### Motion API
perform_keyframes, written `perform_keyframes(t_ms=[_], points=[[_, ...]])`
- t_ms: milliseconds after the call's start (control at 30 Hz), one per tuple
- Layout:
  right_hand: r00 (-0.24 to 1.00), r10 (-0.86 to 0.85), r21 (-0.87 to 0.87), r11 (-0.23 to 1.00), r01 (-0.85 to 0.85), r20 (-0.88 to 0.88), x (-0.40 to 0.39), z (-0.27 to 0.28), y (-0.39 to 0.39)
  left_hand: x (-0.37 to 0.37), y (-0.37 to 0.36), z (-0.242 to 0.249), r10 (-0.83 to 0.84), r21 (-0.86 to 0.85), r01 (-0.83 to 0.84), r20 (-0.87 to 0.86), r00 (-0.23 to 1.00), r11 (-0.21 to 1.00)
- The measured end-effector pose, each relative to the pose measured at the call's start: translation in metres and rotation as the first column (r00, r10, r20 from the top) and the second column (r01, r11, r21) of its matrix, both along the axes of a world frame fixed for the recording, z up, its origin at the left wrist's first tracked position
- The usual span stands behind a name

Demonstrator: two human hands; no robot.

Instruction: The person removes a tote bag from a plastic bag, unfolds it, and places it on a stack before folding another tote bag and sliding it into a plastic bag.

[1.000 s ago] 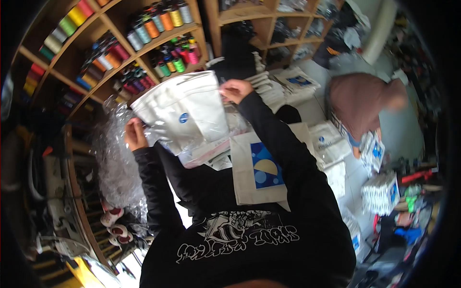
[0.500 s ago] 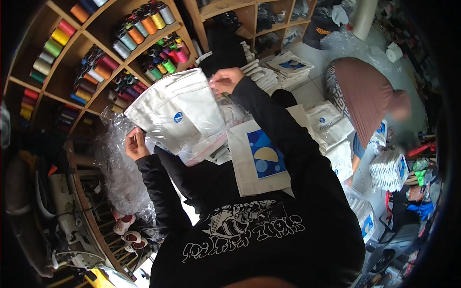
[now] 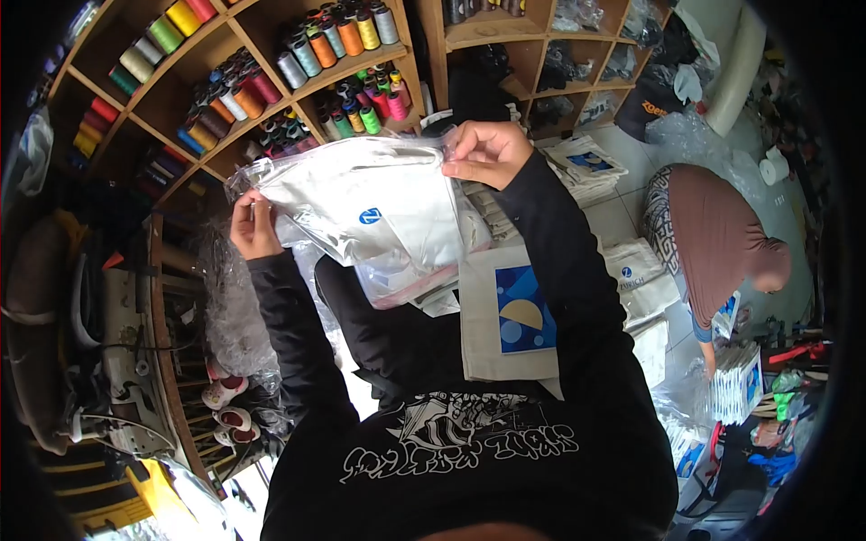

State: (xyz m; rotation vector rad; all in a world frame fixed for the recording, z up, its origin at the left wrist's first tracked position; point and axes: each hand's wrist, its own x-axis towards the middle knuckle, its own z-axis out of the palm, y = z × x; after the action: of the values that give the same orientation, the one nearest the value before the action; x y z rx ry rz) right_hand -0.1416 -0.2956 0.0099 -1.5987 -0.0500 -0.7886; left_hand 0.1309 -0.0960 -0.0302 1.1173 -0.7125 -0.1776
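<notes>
A white cloth bag with a small blue round logo (image 3: 370, 216) lies inside a clear plastic bag (image 3: 311, 236), held up before me. My left hand (image 3: 255, 224) pinches the plastic bag at its left corner, fingers closed. At the upper right corner, my right hand (image 3: 490, 155) grips the plastic edge between thumb and fingers. The plastic reaches up past the cloth's top edge. Below my right forearm, a cream cloth bag with a blue printed panel (image 3: 528, 311) rests on my lap area. More plastic packaging (image 3: 397, 281) lies beneath the held bag.
Wooden shelves (image 3: 433, 41) with thread spools (image 3: 338, 38) stand ahead. Stacks of cloth bags (image 3: 582, 162) sit on the tiled floor. On the right, a co-worker (image 3: 722, 225) bends toward a bag stack (image 3: 735, 383). Crumpled plastic (image 3: 239, 316) and a sewing machine (image 3: 131, 325) are left.
My view has shifted left. Both hands have drawn the plastic higher over the cloth bag's top edge. The co-worker's hand is now at the bag stack on the right.
</notes>
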Motion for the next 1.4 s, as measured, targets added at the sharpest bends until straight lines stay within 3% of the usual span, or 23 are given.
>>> perform_keyframes(t_ms=[67, 200, 233, 267, 333, 400, 467, 500, 533, 600, 633, 667, 733, 800, 833, 867, 967, 1033, 1100, 1167, 1300, 1367, 1400], points=[[0.977, -0.180, 0.121, 0.974, 0.193, -0.116, -0.005, 0.007, -0.005, -0.009, -0.002, 0.006, -0.052, -0.085, 0.051, -0.013, 0.999, 0.995], [0.968, -0.218, -0.118, 0.972, 0.204, -0.124, -0.009, 0.020, 0.006, -0.013, 0.002, 0.014, 0.056, -0.066, -0.062, -0.094, 0.994, 0.996], [0.951, -0.288, -0.020, 0.958, 0.288, -0.110, -0.010, 0.022, 0.002, -0.018, 0.006, 0.017, -0.012, -0.101, 0.006, -0.064, 0.998, 0.995], [0.878, -0.465, -0.158, 0.881, 0.446, -0.116, -0.013, 0.016, -0.015, -0.022, 0.008, 0.023, -0.080, -0.137, 0.075, -0.031, 0.996, 0.988], [0.973, -0.224, -0.152, 0.965, 0.213, -0.056, -0.015, 0.033, 0.000, -0.017, 0.010, 0.031, -0.036, -0.090, 0.035, -0.006, 0.999, 0.995], [0.980, -0.195, -0.190, 0.964, 0.186, -0.030, -0.011, 0.040, 0.003, -0.022, 0.010, 0.037, -0.041, -0.133, 0.021, -0.152, 0.987, 0.991], [0.923, -0.384, -0.134, 0.916, 0.378, -0.017, -0.013, 0.043, -0.019, -0.012, 0.004, 0.038, -0.056, -0.093, 0.052, -0.044, 0.997, 0.994], [0.935, -0.353, -0.256, 0.909, 0.330, -0.046, -0.012, 0.047, -0.013, -0.008, 0.005, 0.034, -0.066, -0.051, 0.069, 0.052, 0.996, 0.996], [0.976, -0.218, -0.259, 0.942, 0.214, 0.013, -0.006, 0.047, 0.000, 0.001, 0.001, 0.030, -0.008, -0.036, 0.008, 0.001, 1.000, 0.999], [0.978, -0.210, -0.317, 0.927, 0.199, -0.001, -0.001, 0.058, 0.020, 0.009, 0.001, 0.023, -0.037, -0.080, 0.032, -0.072, 0.997, 0.996], [0.972, -0.230, -0.173, 0.961, 0.218, -0.052, -0.005, 0.052, 0.004, 0.005, 0.002, 0.029, -0.085, -0.085, 0.079, -0.065, 0.994, 0.993], [0.914, -0.396, -0.293, 0.887, 0.357, -0.087, -0.006, 0.039, -0.028, -0.002, 0.000, 0.033, -0.046, -0.073, 0.045, -0.014, 0.999, 0.996], [0.968, -0.247, -0.192, 0.953, 0.234, -0.047, 0.008, 0.035, -0.032, 0.011, -0.012, 0.032, -0.041, -0.028, 0.043, 0.070, 0.997, 0.999], [0.919, -0.356, -0.185, 0.927, 0.325, -0.168, 0.022, 0.041, -0.036, 0.023, -0.034, 0.029, -0.062, 0.015, 0.062, -0.017, 0.998, 0.998], [0.872, -0.440, -0.238, 0.890, 0.390, -0.216, 0.030, 0.034, -0.056, 0.059, -0.050, 0.008, -0.174, 0.024, 0.173, 0.026, 0.984, 0.985], [0.866, -0.447, -0.210, 0.890, 0.404, -0.225, 0.041, 0.028, -0.073, 0.057, -0.062, 0.014, -0.072, 0.119, 0.060, 0.101, 0.992, 0.991], [0.832, -0.476, -0.098, 0.878, 0.469, -0.284, 0.060, 0.023, -0.088, 0.084, -0.099, 0.014, -0.077, 0.074, 0.067, 0.131, 0.988, 0.995], [0.899, -0.429, 0.077, 0.897, 0.435, -0.082, 0.068, 0.017, -0.094, 0.082, -0.106, 0.025, -0.067, 0.026, 0.064, 0.132, 0.989, 0.998], [0.910, -0.414, 0.088, 0.906, 0.413, -0.011, 0.068, 0.004, -0.092, 0.082, -0.106, 0.028, -0.091, -0.039, 0.102, 0.218, 0.972, 0.994], [0.935, -0.343, 0.106, 0.937, 0.333, 0.089, 0.062, -0.017, -0.090, 0.077, -0.094, 0.012, -0.104, 0.000, 0.107, 0.237, 0.966, 0.994], [0.956, -0.267, -0.108, 0.954, 0.281, 0.122, 0.038, -0.089, -0.067, 0.054, -0.046, -0.056, -0.241, 0.158, 0.208, 0.233, 0.942, 0.965], [0.911, -0.411, -0.425, 0.820, 0.384, 0.030, 0.022, -0.145, -0.052, 0.043, -0.024, -0.111, -0.240, 0.212, 0.180, 0.301, 0.923, 0.961], [0.917, -0.363, -0.323, 0.899, 0.297, -0.168, 0.013, -0.179, -0.045, 0.039, -0.014, -0.141, -0.222, 0.248, 0.137, 0.359, 0.907, 0.959]])
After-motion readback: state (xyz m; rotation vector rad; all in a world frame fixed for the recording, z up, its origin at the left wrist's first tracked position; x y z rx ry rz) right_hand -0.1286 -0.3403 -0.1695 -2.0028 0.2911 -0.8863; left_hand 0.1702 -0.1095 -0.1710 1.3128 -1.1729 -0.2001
